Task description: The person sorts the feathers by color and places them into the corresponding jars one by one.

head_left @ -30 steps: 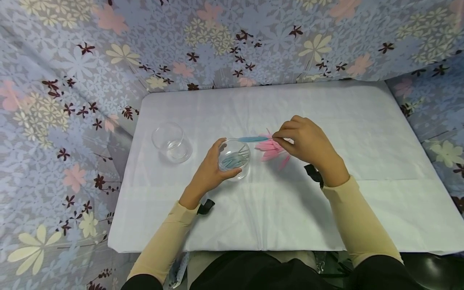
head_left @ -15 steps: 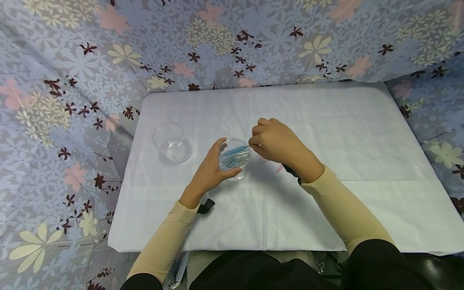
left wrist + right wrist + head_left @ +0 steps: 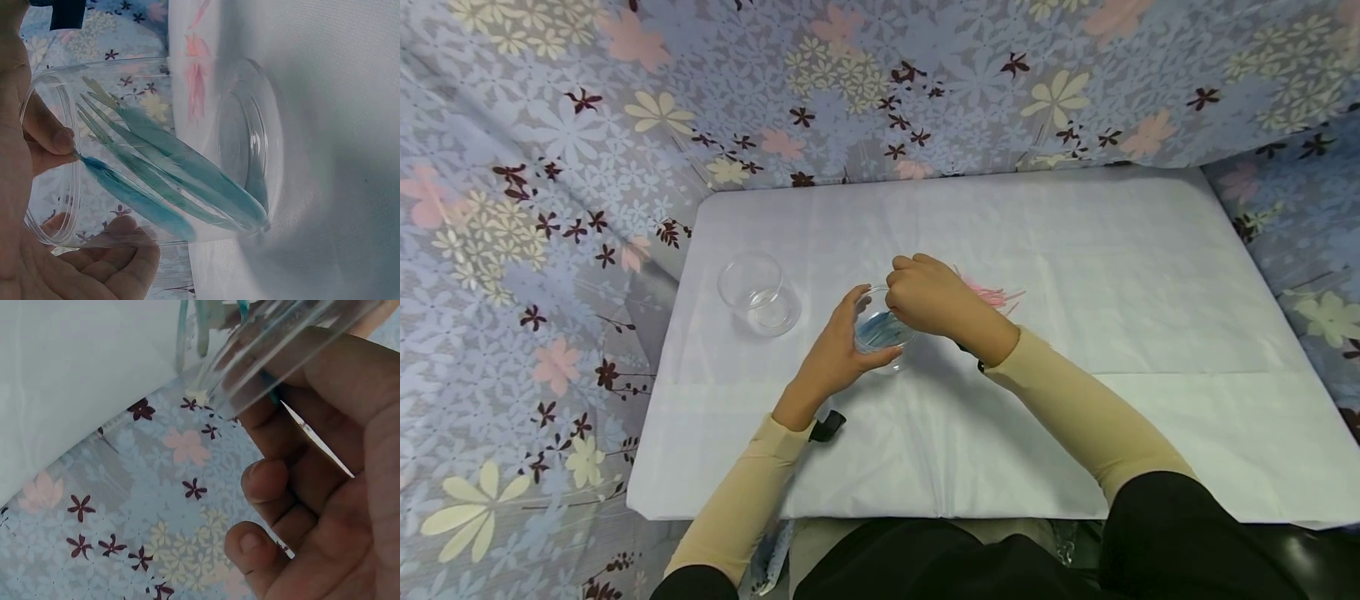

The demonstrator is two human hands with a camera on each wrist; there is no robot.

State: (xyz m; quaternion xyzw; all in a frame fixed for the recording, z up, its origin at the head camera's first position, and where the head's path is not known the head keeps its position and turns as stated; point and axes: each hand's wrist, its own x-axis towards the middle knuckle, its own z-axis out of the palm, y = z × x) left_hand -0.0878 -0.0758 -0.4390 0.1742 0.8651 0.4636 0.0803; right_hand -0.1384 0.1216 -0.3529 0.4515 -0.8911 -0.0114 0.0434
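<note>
My left hand (image 3: 837,350) grips a clear cup (image 3: 245,140) around its side, thumb and fingers on opposite walls. Several pale teal feathers (image 3: 172,153) lean inside it, quills toward the rim. With thumb and finger at the cup's mouth, my right hand (image 3: 932,296) pinches a brighter blue feather (image 3: 134,194) by its quill. That feather's vane hangs inside the cup, beside the others. In the head view the right hand covers part of the rim. A bunch of pink feathers (image 3: 991,295) lies on the table just right of the cup, partly behind the right hand.
A second clear cup (image 3: 747,283) stands upright to the left on the white-covered table (image 3: 1120,250). Flowered fabric (image 3: 850,108) hangs behind and at both sides of the table.
My right hand has moved left from over the pink feathers to the cup, bringing the blue feather down into it. More of the pink feathers' right side shows. The left hand keeps its hold.
</note>
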